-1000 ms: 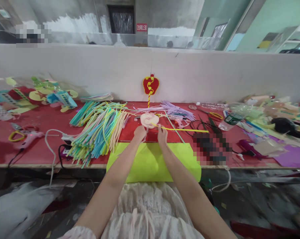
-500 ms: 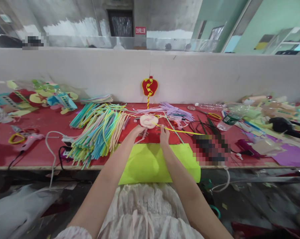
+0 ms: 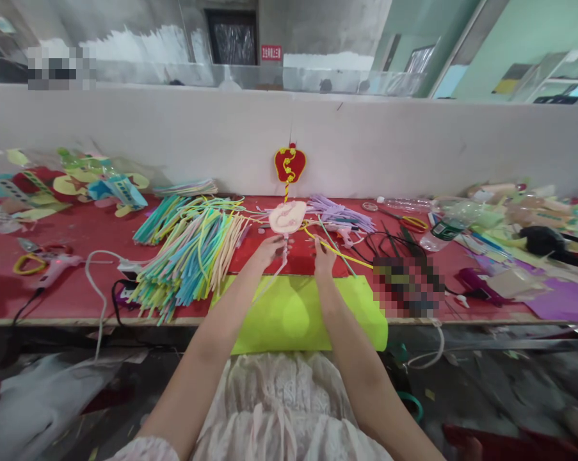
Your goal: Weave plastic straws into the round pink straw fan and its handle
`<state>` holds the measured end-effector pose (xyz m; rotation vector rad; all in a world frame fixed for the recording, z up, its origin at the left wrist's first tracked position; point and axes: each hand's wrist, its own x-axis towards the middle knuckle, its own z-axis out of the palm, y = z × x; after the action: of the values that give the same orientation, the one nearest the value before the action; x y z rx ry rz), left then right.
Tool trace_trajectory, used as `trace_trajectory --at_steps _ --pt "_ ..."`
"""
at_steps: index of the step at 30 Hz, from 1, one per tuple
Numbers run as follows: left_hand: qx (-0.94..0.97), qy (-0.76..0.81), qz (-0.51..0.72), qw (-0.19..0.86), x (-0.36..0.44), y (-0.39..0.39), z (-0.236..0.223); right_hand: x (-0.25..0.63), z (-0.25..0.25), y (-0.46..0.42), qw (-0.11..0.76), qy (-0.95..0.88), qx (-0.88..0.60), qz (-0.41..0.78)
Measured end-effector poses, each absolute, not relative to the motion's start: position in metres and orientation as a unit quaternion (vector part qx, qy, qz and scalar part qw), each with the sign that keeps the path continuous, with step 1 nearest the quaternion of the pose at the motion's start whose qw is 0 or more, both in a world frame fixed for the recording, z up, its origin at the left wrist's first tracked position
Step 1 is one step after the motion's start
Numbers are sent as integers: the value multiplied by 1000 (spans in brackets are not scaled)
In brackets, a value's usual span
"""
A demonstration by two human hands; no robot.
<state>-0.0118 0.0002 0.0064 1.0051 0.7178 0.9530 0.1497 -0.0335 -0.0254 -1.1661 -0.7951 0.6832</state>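
A pale pink fan-shaped piece with a thin wrapped handle stands raised over the red tabletop. My left hand is closed around its handle just below the round part. To the right, my right hand has its fingers apart beside a yellow pipe cleaner. That pipe cleaner slants down to the right past the fingertips; whether they touch it is unclear. Behind the pink piece, a red fan with yellow trim is propped against the white partition.
Bundled pastel pipe cleaners lie left, purple ones at the back. A pink glue gun and scissors are far left. A plastic bottle and cables sit right. Bright yellow-green sheet covers the front edge.
The pink piece has risen and turned, showing its handle below. My right hand has shifted slightly right and its fingers have spread from the pipe cleaner, which now slants more steeply.
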Motion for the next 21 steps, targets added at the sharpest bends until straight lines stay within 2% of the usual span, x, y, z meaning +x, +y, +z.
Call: trace_trajectory --at_steps 6,15,21 --pt "517 355 471 620 -13 -15 5 148 -16 -39 756 -288 -455 372" --pt "558 400 489 538 -14 -17 -11 129 -10 -47 669 -402 -417 466" --pt "549 366 493 566 -11 -20 -13 126 -12 -46 663 -401 -422 471"
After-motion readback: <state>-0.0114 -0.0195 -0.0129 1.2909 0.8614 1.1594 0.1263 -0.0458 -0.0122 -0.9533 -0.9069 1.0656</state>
